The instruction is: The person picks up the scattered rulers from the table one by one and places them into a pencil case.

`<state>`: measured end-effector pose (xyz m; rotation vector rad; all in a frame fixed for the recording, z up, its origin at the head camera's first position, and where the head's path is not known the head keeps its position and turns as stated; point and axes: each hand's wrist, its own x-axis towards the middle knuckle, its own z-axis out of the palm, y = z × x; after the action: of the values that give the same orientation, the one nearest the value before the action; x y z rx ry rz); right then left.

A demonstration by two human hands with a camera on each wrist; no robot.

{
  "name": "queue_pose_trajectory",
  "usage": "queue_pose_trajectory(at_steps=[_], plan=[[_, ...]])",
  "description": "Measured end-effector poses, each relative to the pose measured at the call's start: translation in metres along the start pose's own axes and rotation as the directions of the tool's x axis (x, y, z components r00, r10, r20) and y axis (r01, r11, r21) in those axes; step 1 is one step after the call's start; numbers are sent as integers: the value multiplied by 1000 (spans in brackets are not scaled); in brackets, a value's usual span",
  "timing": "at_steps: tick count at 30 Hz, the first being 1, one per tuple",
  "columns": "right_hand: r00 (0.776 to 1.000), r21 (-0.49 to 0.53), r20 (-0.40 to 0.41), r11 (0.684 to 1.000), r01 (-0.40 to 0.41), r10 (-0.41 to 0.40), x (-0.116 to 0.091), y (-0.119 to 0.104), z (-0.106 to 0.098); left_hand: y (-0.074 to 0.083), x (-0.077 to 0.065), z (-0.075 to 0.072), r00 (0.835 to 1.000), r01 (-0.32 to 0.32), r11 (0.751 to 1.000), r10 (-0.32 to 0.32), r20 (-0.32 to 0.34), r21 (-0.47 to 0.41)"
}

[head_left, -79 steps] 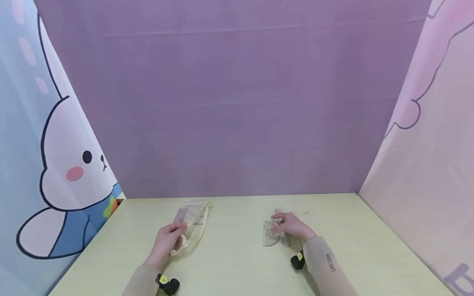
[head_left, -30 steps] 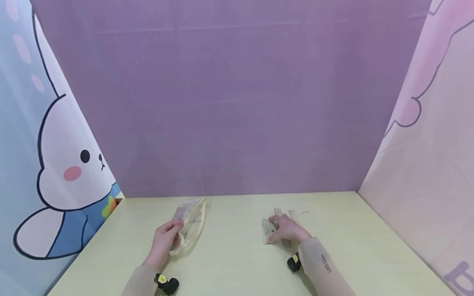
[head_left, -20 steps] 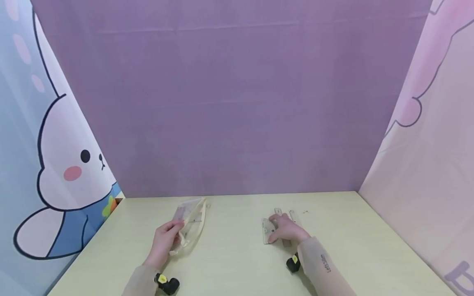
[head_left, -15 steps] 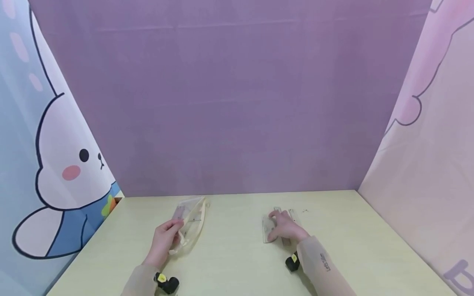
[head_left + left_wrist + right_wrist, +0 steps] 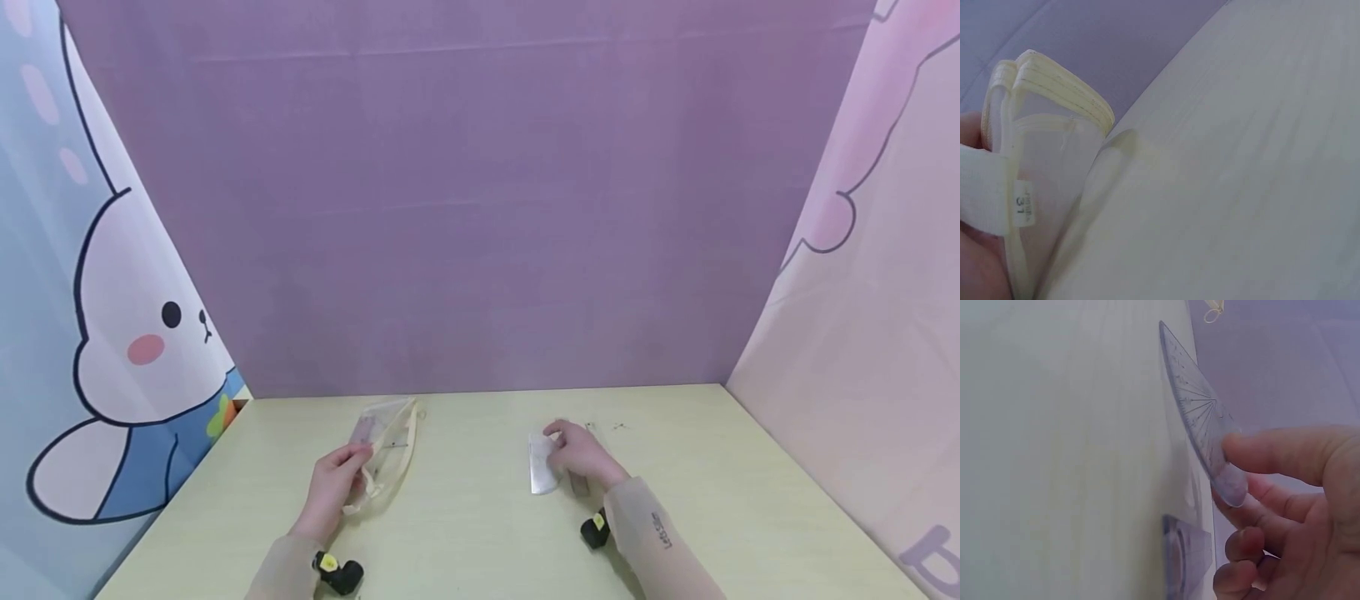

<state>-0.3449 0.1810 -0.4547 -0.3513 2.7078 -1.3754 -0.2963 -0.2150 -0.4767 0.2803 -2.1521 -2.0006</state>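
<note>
My left hand (image 5: 335, 487) grips the near edge of a see-through zipper pouch (image 5: 393, 433) with cream trim. In the left wrist view, the pouch (image 5: 1047, 156) stands up from the table and shows a small tag printed 31. Some purplish shape shows through its sheer side; I cannot tell what it is. My right hand (image 5: 583, 454) pinches a clear protractor (image 5: 1194, 403) between thumb and fingers, its edge tilted up off the table. Under and behind that hand lie clear ruler-like pieces (image 5: 579, 483), mostly hidden; one clear piece (image 5: 1188, 556) shows in the right wrist view.
The pale wooden table (image 5: 465, 517) runs back to a purple cloth screen (image 5: 480, 208). Cartoon-printed curtains (image 5: 142, 292) hang at both sides. A small dark mark (image 5: 619, 426) is on the table right of the ruler pieces.
Earlier the protractor lay flat under my right hand, fingers spread over it; now my thumb and fingers pinch it and it is tilted up. My left hand and the pouch have barely moved.
</note>
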Motion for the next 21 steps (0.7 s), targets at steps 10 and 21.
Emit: queue_pose_trajectory(at_steps=[10, 21], plan=[[996, 168, -63, 985, -45, 56, 8, 12, -5, 0, 0, 0, 1000, -3, 999, 3, -10, 34], [989, 507, 18, 852, -133, 143, 5, 17, -13, -1, 1, 0, 1000, -7, 1000, 7, -16, 30]])
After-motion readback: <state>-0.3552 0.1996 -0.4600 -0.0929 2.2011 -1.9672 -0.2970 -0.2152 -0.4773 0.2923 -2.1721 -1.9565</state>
